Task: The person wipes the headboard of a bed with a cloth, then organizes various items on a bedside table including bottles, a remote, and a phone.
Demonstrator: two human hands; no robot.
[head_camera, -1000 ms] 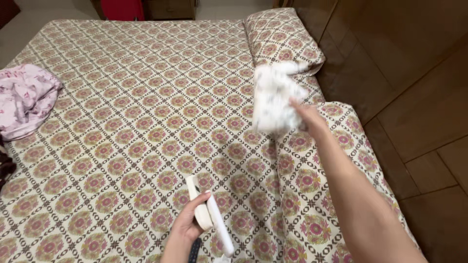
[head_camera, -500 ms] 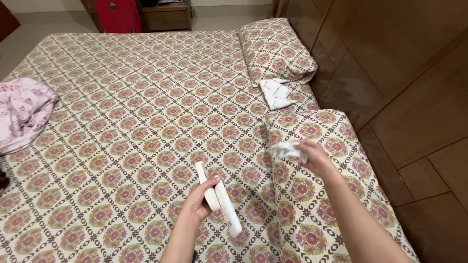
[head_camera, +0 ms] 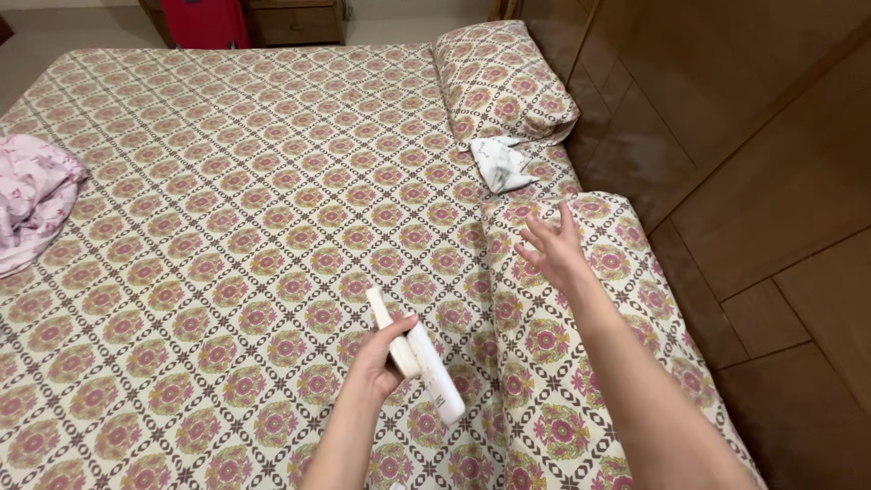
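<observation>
My left hand [head_camera: 381, 361] is closed around a white, long, flat handheld device [head_camera: 419, 358] held above the patterned bedsheet [head_camera: 236, 227]. My right hand [head_camera: 552, 249] hovers over the near patterned pillow [head_camera: 562, 345], fingers spread and holding nothing. A small white folded cloth [head_camera: 501, 163] lies on the bed between the near pillow and the far pillow [head_camera: 499, 83], well beyond my right hand.
A crumpled pink floral garment [head_camera: 32, 200] lies at the bed's left edge. A brown wooden headboard [head_camera: 744, 163] runs along the right side. A red object [head_camera: 204, 20] and a wooden cabinet [head_camera: 295, 20] stand past the bed's far end.
My right hand let go of the white cloth, which landed by the far pillow. The hand then drew back and opened over the near pillow. My left hand kept the device.
</observation>
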